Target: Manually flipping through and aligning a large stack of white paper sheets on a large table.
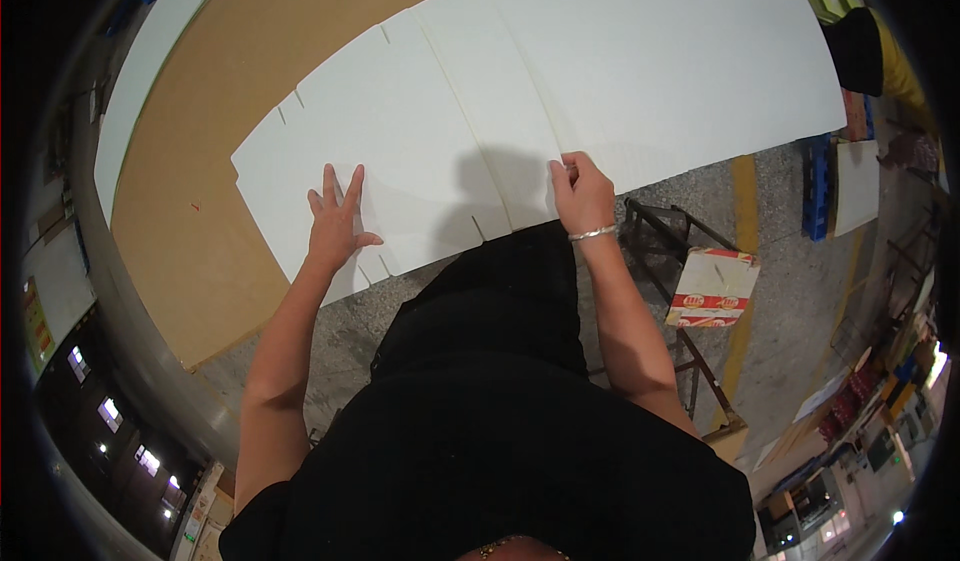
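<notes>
A large sheet (690, 71) stretches across the upper middle of the frame, its left part lying over a board (180, 231) that reaches to the upper left. A second sheet (125, 131) runs along the board's outer side, by the left rim. The left hand (338, 226) is on the large sheet's left part; the right hand (584, 199) is near its lower edge, right of centre — the person's body (490, 431) lies below and between. Right of the right forearm, a stand (655, 246) and a piece of cardboard (712, 286) are over the floor (790, 271); farther right, a pallet (817, 186) sits just beside a panel (856, 186). Windows (110, 413) are at lower left.
</notes>
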The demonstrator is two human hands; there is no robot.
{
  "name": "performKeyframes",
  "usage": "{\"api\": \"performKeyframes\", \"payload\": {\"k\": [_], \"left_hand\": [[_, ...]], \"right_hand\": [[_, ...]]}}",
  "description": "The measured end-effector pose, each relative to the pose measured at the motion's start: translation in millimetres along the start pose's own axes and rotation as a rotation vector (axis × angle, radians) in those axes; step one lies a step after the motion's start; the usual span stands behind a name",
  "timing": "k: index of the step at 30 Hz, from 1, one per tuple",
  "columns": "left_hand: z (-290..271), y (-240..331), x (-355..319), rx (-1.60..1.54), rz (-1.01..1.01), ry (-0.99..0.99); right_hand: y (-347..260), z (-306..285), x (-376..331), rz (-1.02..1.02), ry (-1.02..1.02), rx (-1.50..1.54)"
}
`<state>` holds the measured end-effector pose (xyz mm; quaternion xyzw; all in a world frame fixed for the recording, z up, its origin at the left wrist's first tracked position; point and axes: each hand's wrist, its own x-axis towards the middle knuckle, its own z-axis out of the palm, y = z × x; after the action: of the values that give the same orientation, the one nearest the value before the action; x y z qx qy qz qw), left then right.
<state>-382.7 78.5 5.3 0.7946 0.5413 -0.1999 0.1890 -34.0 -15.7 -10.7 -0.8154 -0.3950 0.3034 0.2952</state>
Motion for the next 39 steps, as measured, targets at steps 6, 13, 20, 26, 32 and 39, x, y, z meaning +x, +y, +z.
{"api": "performKeyframes", "payload": {"k": [6,13,20,26,32,39], "left_hand": [[1,0,0,-0.004,0.016,0.015],[1,-1,1,0.011,0.026,0.021],[4,-4,1,0.034,0.007,0.011],[-1,2,3,0.029,0.0,-0.006],[2,-5,0,0.013,0.046,0.048],[1,0,-1,-0.001,0.007,0.003]], "right_hand": [[19,2,18,0.013,-0.186,-0.147],[20,2,22,-0.045,-0.237,-0.217],[-1,-1,5,-0.116,-0.052,-0.198],[1,16,-5,-0.24,0.094,-0.276],[2,10,10,0.008,-0.186,-0.189],[11,12,17,-0.062,-0.25,-0.275]]}}
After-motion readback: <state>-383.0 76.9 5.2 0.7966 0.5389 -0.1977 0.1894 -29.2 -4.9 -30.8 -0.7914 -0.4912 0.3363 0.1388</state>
